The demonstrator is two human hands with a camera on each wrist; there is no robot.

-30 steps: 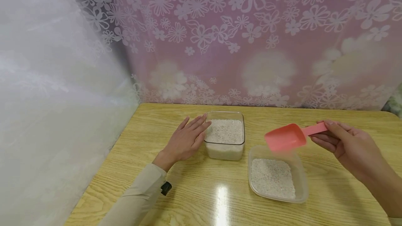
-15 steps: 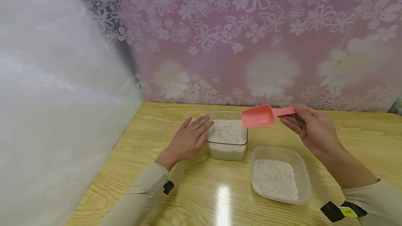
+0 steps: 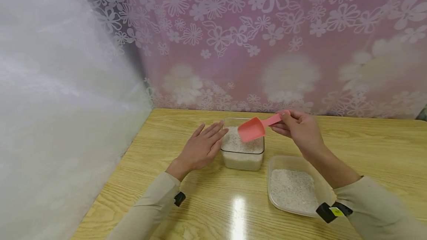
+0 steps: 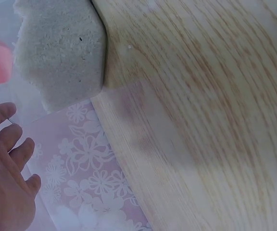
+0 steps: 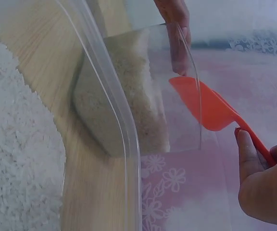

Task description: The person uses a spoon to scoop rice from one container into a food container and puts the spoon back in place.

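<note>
My right hand (image 3: 301,130) grips the handle of a pink scoop (image 3: 252,129), whose bowl hangs over a clear square container (image 3: 242,162) of rice. In the right wrist view the scoop (image 5: 201,103) dips past the container's rim, above the rice (image 5: 141,91). Fingers straight, my left hand (image 3: 200,149) rests its fingertips at the container's left rim. The left wrist view shows the left hand (image 4: 8,168) beside the clear wall and the rice (image 4: 64,48) behind it. No rice shows in the scoop's bowl.
A shallower translucent tub (image 3: 271,192) with a layer of rice (image 3: 293,190) stands at the front right, under my right forearm. Both containers stand on a wood-grain table (image 3: 200,210). A pink flowered curtain (image 3: 213,40) hangs behind, and a whitish sheet (image 3: 66,103) at the left.
My right hand has carried the scoop leftward from over the shallow tub to over the deeper rice container, tipping its bowl downward. The left hand has stayed at the container's rim.
</note>
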